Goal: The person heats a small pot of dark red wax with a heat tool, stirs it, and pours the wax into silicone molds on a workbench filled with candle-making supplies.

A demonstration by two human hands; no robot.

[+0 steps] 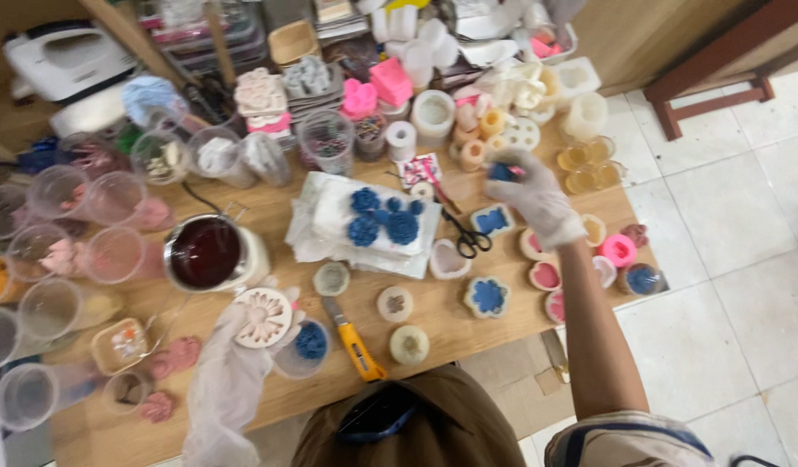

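We look down on a cluttered wooden surface (pixel 468 324).

Right hand (pixel 530 197), in a thin pale glove, reaches to the far right of the surface. Its grip is narrow, pinched on a small blue cast piece (pixel 503 171) with a hint of pink beside it; the piece is too small and blurred for us to tell shape or long axis.

Left hand (pixel 243 346), also gloved, sits near and left. It holds a round white flower-pattern mould (pixel 262 317), face up and roughly level. The disc has no long axis we can name; its pattern faces up toward us. The grip wraps the disc's near-left edge; how wide the fingers stand we cannot tell.

Just right of that mould, touching or nearly so, is a clear round cup with a blue flower casting (pixel 305 343).

Between the hands, well apart from both: blue flower castings on a white cloth (pixel 383 220). Black scissors (pixel 464 235) lie just near-left of the right hand, the nearer hand to them.

A yellow utility knife (pixel 355 342) lies near centre, long axis running far-left to near-right, blade end far; the left hand is nearer.

A steel pot of dark red liquid (pixel 206 252) stands beyond the left hand.
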